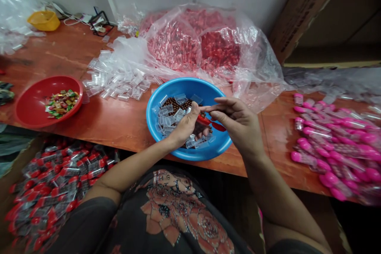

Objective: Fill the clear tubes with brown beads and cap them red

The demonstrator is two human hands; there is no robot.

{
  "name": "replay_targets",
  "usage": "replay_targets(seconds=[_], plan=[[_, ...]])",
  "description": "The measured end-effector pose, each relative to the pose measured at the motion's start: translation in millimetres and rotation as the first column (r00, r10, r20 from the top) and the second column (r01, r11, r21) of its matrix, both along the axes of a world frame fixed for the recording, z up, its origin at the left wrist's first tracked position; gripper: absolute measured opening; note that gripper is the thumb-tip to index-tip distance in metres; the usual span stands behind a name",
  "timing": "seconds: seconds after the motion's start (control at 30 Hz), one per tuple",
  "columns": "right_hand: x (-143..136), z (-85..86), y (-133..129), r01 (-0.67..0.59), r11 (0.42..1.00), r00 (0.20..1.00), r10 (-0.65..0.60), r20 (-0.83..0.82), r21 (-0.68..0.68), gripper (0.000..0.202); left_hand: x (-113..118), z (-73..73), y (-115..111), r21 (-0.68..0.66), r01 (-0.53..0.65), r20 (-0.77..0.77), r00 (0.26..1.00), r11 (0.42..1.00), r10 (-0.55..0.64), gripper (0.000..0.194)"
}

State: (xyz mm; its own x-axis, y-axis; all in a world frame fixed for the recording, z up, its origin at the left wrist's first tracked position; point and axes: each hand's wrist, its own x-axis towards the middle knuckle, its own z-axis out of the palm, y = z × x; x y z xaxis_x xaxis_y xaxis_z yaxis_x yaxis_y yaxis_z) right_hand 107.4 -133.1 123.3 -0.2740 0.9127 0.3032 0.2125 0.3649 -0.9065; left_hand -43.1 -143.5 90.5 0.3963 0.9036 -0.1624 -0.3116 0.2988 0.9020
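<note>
Over the blue basin (150, 127) my left hand (188, 126) is closed around a small container with a red top (204, 120), its body mostly hidden by the fingers. My right hand (235, 121) meets it from the right, with thumb and forefinger beside the red top; a red flap or cap (218, 127) hangs just under these fingers. What the right fingertips grip is too small to make out. Inside the basin lie clear plastic containers (168, 121) and small brown balls (178, 107).
Clear containers (119, 77) are heaped behind the basin, beside a bag of red parts (220, 47). A red bowl (32, 107) with wrapped pieces stands left. Pink-capped tubes (342, 139) cover the right side. Red-capped containers (59, 178) fill a box below the table edge.
</note>
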Motion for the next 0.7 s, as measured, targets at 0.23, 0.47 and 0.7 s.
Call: replay_targets(seconds=[0.23,0.47,0.7], plan=[[16.1,1.8,4.7,-0.347,0.826,0.885,0.132,0.447,0.443,0.02,-2.6,3.9,-4.2,0.028,-0.034,-0.066,0.997,0.999,0.036,0.082],[0.7,-5.3,-5.2,0.031,0.993,1.0,-0.031,-0.003,0.11,0.025,-1.6,5.3,-3.7,0.012,0.003,-0.045,0.999,1.0,-0.003,0.083],[-9.4,-3.7,-13.7,-0.018,0.995,0.994,0.007,-0.106,-0.1,0.022,0.3,4.6,-5.2,0.033,-0.002,-0.02,1.0,0.999,0.003,0.082]])
